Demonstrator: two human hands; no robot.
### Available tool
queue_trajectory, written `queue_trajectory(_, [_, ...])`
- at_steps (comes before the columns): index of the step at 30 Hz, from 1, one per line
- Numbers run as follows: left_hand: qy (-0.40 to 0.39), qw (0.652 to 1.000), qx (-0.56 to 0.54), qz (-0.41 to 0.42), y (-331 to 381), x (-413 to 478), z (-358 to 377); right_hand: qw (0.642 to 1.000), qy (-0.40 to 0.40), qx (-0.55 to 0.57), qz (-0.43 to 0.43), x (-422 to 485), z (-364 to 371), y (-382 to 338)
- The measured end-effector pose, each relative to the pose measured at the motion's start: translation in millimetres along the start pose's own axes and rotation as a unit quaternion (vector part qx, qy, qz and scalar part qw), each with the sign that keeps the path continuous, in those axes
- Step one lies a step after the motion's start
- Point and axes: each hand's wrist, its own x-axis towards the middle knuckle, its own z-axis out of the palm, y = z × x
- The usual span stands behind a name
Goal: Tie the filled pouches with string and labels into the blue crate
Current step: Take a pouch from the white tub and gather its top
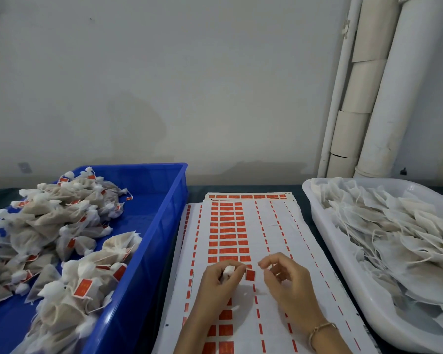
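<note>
- Head view: a small white pouch [228,271] is gripped in the left hand [219,275], held just above the label sheets [266,226] in the middle of the dark surface [241,189]. Only its bunched white fabric top is seen between the curled fingers.
- A red rectangular label [250,274] is seen just beside the left fingertips, between the two hands.
- The right hand [285,277] is held near it with the fingers curled and thumb and forefinger drawn close. Whether a string is pinched there cannot be told.
- A bracelet [320,328] is worn on the right wrist.
- The blue crate [161,226] is set on the left and is heaped with tied pouches [62,238], white and beige, with gathered necks and red labels on strings.
- A white tray [325,226] on the right is filled with flat, untied pouches [394,226].
</note>
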Motion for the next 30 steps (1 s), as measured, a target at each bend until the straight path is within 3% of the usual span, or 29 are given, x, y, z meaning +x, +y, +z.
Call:
queue_trajectory(7, [-0.013, 1.0, 0.001, 0.004, 0, 0, 0, 0.997, -0.032, -0.052, 0.04, 1, 6, -1])
queue_trajectory(14, [-0.026, 0.999, 0.018, 0.022, 1, -1, 1, 0.992, -0.07, -0.096, 0.028, 3, 10, 7])
queue_trajectory(23, [0.016, 0.999, -0.048, -0.007, 3, -2, -4, 0.996, -0.006, -0.012, 0.087, 8, 4, 13])
queue_trajectory(30, [0.03, 0.999, -0.033, -0.014, 25, -15, -7, 0.996, -0.075, 0.003, 0.053, 5, 7, -7])
